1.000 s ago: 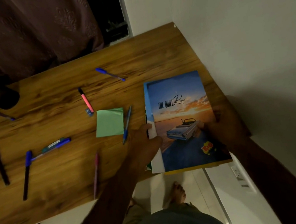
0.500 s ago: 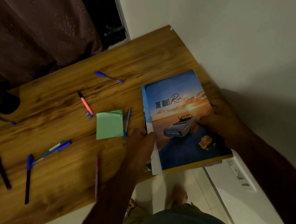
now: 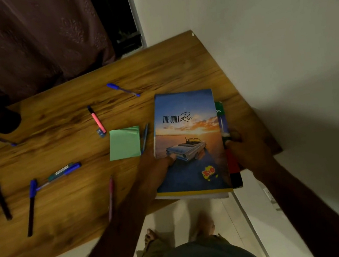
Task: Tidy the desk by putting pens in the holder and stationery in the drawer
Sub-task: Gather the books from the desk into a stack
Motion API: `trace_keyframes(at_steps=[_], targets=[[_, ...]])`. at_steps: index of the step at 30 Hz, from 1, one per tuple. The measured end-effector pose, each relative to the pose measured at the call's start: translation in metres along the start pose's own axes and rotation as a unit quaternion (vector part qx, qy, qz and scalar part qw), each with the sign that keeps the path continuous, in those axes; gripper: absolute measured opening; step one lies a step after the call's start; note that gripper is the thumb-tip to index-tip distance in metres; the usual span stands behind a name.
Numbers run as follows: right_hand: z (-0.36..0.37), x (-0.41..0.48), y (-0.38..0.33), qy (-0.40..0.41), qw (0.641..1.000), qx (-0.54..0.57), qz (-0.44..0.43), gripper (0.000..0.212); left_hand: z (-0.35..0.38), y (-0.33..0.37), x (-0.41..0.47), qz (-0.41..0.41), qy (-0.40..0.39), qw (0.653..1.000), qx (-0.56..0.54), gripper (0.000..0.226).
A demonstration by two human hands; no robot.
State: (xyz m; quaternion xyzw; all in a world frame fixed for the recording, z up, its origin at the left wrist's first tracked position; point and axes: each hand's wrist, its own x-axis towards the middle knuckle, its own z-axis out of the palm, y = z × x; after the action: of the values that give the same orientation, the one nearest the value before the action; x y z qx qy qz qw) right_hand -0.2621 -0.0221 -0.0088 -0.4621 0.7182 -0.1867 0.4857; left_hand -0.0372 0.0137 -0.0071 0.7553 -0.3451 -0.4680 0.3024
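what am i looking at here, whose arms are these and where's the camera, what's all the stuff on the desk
No machine here: a person wears one wide-angle camera on the head, looking down at their own arms. The left hand grips the left edge of a notebook titled The Quiet Ride, thumb on its cover. The right hand grips the right side, where a second book pokes out beneath. The books overhang the near edge of the wooden desk. On it lie a green sticky-note pad, a pink highlighter and scattered pens, such as a blue pen farther back.
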Motion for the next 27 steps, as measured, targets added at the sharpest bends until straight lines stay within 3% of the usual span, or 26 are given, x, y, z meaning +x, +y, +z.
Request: trace_keyframes(at_steps=[3,5,10,13,17,19,23,27], targets=[[0.003,-0.006,0.002,0.006,0.998,-0.07,0.003,0.034,-0.004,0.0,0.0,-0.005,0.006,1.0,-0.012,0.046],[0.004,-0.014,-0.006,0.01,0.997,-0.074,0.018,0.028,-0.007,-0.001,0.001,-0.011,0.01,1.0,-0.02,0.041],[0.003,-0.01,-0.001,0.002,0.997,0.032,0.064,0.023,-0.015,-0.006,0.005,-0.016,0.023,0.999,-0.039,0.034],[0.004,-0.014,0.003,-0.008,0.993,0.09,0.071,0.007,-0.02,-0.012,0.008,-0.037,0.024,0.997,-0.062,0.033],[0.004,-0.019,0.006,-0.019,0.989,0.119,0.087,0.009,-0.023,-0.025,0.012,-0.048,0.024,0.997,-0.062,0.037],[0.002,-0.017,0.007,-0.012,0.987,0.135,0.092,0.021,-0.023,-0.03,0.014,-0.047,0.014,0.997,-0.063,0.04],[0.0,-0.018,-0.007,-0.018,0.986,0.141,0.092,0.011,-0.023,-0.03,0.01,-0.035,-0.002,0.996,-0.08,0.032],[0.005,-0.021,-0.014,0.012,0.983,0.156,0.091,0.018,-0.019,-0.032,0.006,-0.005,-0.03,0.997,-0.077,0.033]])
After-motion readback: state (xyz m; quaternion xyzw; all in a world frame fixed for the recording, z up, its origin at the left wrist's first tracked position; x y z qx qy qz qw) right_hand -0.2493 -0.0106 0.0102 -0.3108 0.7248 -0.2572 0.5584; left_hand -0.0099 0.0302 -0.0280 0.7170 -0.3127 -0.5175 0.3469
